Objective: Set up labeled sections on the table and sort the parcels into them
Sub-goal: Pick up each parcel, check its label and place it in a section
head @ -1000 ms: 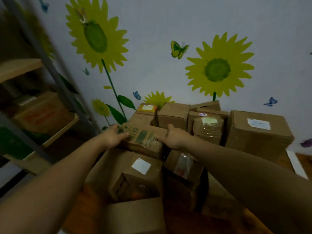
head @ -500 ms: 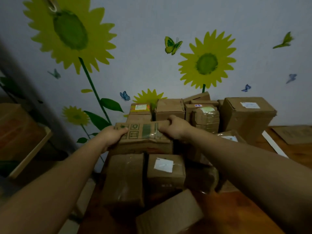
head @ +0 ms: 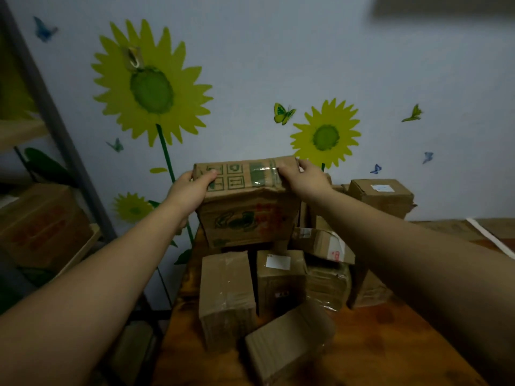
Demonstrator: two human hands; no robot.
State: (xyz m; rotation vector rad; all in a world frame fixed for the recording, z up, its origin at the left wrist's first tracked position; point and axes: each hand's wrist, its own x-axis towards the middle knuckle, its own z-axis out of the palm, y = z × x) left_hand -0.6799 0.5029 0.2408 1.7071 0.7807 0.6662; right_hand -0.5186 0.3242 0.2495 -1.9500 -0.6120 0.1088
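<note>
**Two-hand grip on printed parcel**

Both hands clamp the printed parcel (head: pixel 246 207) at its top edge: left hand (head: pixel 189 190) on the left end, right hand (head: pixel 305 178) on the right. It is held above the parcels (head: pixel 278 280) on the wooden table (head: pixel 367 346), near the sunflower wall (head: pixel 250 79).

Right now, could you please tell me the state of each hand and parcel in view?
Left hand: gripping the printed box's left end.
Right hand: gripping its right end.
Printed box: lifted above the pile.
White-labelled parcel: upright on the table.
Front parcel: lying tilted.
</note>
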